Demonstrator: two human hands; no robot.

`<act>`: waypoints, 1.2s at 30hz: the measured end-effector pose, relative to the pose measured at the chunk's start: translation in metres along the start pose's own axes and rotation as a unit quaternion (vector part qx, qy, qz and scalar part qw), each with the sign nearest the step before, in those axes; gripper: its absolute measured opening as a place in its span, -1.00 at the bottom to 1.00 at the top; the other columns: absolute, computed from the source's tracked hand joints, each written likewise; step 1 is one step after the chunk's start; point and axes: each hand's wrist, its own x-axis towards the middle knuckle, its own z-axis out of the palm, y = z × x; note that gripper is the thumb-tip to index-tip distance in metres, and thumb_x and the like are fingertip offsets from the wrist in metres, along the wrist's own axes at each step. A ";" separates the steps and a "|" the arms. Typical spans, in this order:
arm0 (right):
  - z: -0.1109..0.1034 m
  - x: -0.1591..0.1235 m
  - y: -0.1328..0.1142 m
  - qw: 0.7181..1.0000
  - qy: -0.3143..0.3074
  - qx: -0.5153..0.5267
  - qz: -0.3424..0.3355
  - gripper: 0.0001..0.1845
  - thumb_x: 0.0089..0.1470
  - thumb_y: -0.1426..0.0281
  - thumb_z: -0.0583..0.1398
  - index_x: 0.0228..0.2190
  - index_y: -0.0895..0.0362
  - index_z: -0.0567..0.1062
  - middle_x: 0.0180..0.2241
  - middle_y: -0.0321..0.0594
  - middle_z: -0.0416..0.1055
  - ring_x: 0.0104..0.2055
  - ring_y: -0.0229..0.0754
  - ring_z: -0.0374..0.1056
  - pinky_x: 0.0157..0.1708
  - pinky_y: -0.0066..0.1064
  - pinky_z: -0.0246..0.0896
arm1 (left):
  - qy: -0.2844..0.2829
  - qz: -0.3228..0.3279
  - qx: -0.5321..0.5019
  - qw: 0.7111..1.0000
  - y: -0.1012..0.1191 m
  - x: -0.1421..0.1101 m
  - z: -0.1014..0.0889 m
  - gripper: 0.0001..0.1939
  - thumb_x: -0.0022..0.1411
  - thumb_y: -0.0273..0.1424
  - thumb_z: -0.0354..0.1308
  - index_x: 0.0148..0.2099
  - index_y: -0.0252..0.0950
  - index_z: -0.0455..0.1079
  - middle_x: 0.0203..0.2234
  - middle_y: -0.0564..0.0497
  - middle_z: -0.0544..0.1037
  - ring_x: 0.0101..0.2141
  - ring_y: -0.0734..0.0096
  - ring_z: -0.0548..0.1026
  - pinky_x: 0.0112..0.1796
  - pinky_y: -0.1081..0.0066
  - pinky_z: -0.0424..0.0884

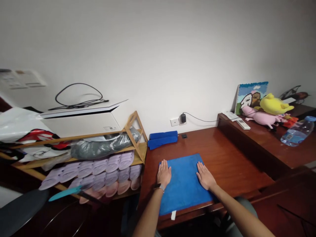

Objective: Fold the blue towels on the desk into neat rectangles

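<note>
A blue towel [184, 184] lies spread flat on the dark red wooden desk [229, 161], its near edge hanging slightly over the desk's front. My left hand [164, 173] rests flat on the towel's left side, fingers stretched out and pointing away from me, with a watch on the wrist. My right hand [204, 176] lies flat on the towel's right side, fingers out as well. Neither hand holds anything. Two folded blue towels [163, 139] sit stacked at the back of the desk near the wall.
A wooden rack [134, 138] with several purple and pink slippers stands left of the desk. A raised shelf [266, 138] at right carries plush toys [268, 110], a remote [243, 124] and a water bottle [297, 131]. A charger [183, 118] is plugged into the wall.
</note>
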 end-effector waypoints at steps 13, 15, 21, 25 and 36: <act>0.003 0.002 0.001 1.000 0.010 -0.002 -0.012 -0.18 0.42 0.06 -0.30 0.44 0.34 0.01 0.49 0.01 -0.14 0.53 0.00 -0.22 0.49 -0.10 -0.25 | -0.013 0.110 -0.055 0.992 0.144 -0.038 0.021 -0.34 0.55 -0.15 -0.33 0.48 -0.39 0.12 0.43 -0.19 0.20 0.43 0.17 0.12 0.39 0.08 0.12; 0.003 0.001 0.001 1.000 0.016 0.004 -0.008 -0.17 0.42 0.02 -0.30 0.45 0.32 0.01 0.49 0.00 -0.14 0.53 0.00 -0.21 0.49 -0.11 -0.24 | -0.003 0.076 -0.039 0.996 0.103 -0.046 0.016 -0.34 0.54 -0.14 -0.32 0.49 -0.39 0.11 0.43 -0.20 0.20 0.43 0.13 0.12 0.39 0.03 0.12; 0.001 0.001 0.004 1.000 0.011 0.017 -0.009 -0.17 0.42 0.01 -0.29 0.46 0.28 -0.02 0.49 -0.02 -0.15 0.54 -0.03 -0.24 0.49 -0.09 -0.27 | 0.024 -0.045 0.018 0.999 -0.014 -0.081 -0.003 -0.33 0.53 -0.21 -0.34 0.49 -0.51 0.06 0.43 -0.28 0.17 0.42 0.08 0.14 0.39 0.04 0.11; -0.004 0.000 0.000 1.000 0.006 0.010 0.004 -0.15 0.42 0.02 -0.29 0.44 0.36 0.03 0.49 0.06 -0.14 0.53 -0.01 -0.23 0.49 -0.07 -0.25 | 0.015 -0.057 0.020 0.998 -0.020 -0.088 -0.010 -0.33 0.53 -0.23 -0.32 0.49 -0.51 0.05 0.44 -0.27 0.17 0.43 0.12 0.13 0.39 0.09 0.08; 0.023 -0.079 -0.004 0.996 0.082 -0.012 -0.013 -0.20 0.44 0.01 -0.22 0.45 0.26 0.02 0.47 0.02 -0.06 0.51 0.04 -0.11 0.46 -0.01 -0.10 | 0.045 -0.055 0.016 0.997 -0.015 -0.085 -0.010 -0.35 0.52 -0.25 -0.30 0.51 -0.43 0.04 0.42 -0.24 0.22 0.42 0.14 0.15 0.39 0.06 0.08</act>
